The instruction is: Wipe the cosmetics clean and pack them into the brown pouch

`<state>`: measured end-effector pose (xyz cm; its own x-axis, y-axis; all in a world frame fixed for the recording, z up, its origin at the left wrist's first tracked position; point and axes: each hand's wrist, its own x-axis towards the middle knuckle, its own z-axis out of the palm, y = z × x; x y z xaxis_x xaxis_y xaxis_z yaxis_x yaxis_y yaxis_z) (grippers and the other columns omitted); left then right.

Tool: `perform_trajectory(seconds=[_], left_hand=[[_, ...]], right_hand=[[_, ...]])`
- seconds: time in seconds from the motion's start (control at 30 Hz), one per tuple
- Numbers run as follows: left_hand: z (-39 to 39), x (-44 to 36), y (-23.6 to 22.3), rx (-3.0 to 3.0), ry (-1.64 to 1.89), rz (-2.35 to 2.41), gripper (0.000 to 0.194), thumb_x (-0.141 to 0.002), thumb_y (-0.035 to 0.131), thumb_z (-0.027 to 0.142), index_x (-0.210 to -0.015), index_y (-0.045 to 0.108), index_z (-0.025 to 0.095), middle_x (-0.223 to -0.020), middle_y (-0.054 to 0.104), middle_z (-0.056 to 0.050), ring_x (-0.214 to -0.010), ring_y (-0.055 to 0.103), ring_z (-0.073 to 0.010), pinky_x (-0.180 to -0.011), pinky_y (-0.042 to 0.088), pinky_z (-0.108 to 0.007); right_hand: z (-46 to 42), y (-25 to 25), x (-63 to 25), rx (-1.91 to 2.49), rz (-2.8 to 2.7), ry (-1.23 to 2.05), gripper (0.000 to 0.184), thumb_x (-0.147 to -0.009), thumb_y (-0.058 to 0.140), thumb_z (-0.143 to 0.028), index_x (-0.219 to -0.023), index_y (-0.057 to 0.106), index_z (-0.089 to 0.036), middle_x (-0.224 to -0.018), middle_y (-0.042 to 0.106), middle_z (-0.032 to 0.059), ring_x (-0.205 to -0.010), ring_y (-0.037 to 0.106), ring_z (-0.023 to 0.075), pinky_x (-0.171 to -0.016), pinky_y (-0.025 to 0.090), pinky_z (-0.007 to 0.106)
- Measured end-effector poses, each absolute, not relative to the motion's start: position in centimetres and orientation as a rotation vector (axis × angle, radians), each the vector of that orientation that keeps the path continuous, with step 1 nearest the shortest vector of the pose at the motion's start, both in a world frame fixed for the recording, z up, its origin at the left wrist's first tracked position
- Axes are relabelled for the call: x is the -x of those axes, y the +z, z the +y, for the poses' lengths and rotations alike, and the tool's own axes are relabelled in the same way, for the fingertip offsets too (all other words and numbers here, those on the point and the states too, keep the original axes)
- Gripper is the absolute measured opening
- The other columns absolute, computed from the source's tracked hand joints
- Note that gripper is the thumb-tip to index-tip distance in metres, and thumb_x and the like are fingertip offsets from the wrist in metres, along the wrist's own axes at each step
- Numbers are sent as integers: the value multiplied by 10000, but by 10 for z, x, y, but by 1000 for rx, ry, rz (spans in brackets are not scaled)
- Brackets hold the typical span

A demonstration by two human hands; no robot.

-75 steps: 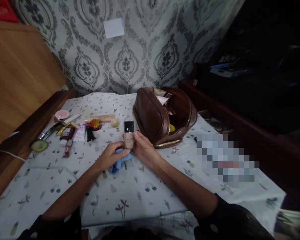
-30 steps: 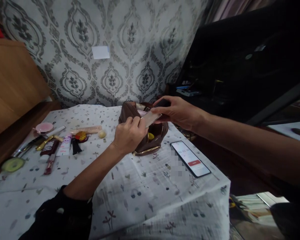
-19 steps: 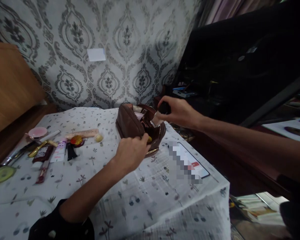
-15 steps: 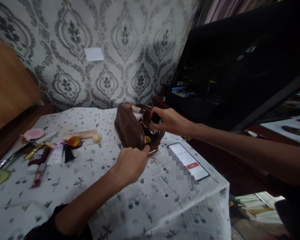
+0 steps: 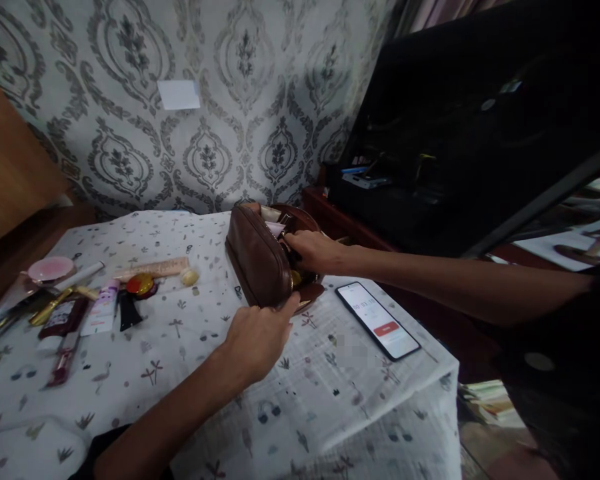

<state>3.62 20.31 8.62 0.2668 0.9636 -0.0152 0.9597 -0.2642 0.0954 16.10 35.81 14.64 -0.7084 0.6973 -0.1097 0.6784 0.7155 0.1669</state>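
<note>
A brown makeup bag (image 5: 257, 260) stands unzipped on the table, its opening facing right. My left hand (image 5: 260, 337) is closed at the bag's near lower corner, pinching its zipped edge. Down in the opening is my right hand (image 5: 315, 251), fingers curled and partly hidden by the bag; what they hold is too dark to make out. A pale pink item (image 5: 275, 229) and something yellow (image 5: 295, 278) show inside the bag.
Left on the patterned cloth (image 5: 220, 413) lie a beige tube (image 5: 153, 268), a white-and-purple tube (image 5: 101, 308), a red-and-yellow round pot (image 5: 141, 285), a pink round item (image 5: 51, 269) and other cosmetics. A lit phone (image 5: 379, 321) lies near the table's right edge. A large black screen (image 5: 470, 133) stands behind right.
My right hand has moved down and left, deeper into the bag; the dark item it held above the opening is now mostly hidden. My left hand stays at the bag's edge.
</note>
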Motion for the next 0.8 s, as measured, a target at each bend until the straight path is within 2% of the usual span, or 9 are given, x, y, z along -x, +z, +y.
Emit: perform_trajectory(seconds=[0.17, 0.27, 0.4, 0.57, 0.67, 0.8], left_hand=[[204, -36, 86, -2439, 58, 1839, 566, -953, 503, 298, -1492, 345, 229, -805, 744, -59, -669, 692, -216, -566, 402, -284], [204, -37, 85, -2430, 59, 1853, 583, -945, 523, 299, -1495, 342, 232, -818, 749, -69, -677, 697, -226, -572, 411, -287], [203, -38, 86, -2439, 15, 1854, 600, -952, 512, 301, -1510, 300, 233, -798, 742, -57, -693, 703, -234, -574, 414, -285], [203, -38, 83, -2445, -9, 1857, 615, -956, 505, 316, -1520, 275, 235, -803, 736, -49, -695, 704, -234, -571, 421, -291], [203, -38, 82, -2446, 15, 1856, 617, -953, 513, 307, -1521, 285, 232, -821, 739, -61, -702, 704, -245, -571, 425, -306], [204, -37, 86, -2437, -14, 1834, 613, -961, 498, 299, -1529, 274, 243, -843, 747, -65, -729, 713, -260, -577, 434, -316]], right_hand=[[359, 143, -164, -1149, 2720, 180, 412, -850, 640, -194, -1246, 562, -107, -1152, 608, 173, -1021, 640, 276, -777, 469, 310], [349, 149, -164, -1109, 2680, 238, 389, -900, 559, -154, -1285, 562, -96, -1193, 567, 201, -993, 648, 269, -786, 487, 326], [336, 156, -160, -1055, 2640, 394, 392, -900, 495, -65, -1278, 591, -107, -1264, 524, 223, -1057, 613, 291, -812, 516, 357], [332, 159, -155, -956, 2589, 551, 369, -795, 642, -58, -1163, 660, -77, -1321, 496, 247, -1128, 568, 339, -749, 554, 355], [337, 159, -152, -934, 2595, 528, 293, -762, 688, -54, -1055, 702, -69, -1191, 606, 238, -1035, 638, 336, -748, 550, 376], [347, 156, -148, -936, 2521, 460, 194, -824, 611, -29, -969, 719, -98, -936, 723, 174, -898, 705, 299, -726, 525, 363]])
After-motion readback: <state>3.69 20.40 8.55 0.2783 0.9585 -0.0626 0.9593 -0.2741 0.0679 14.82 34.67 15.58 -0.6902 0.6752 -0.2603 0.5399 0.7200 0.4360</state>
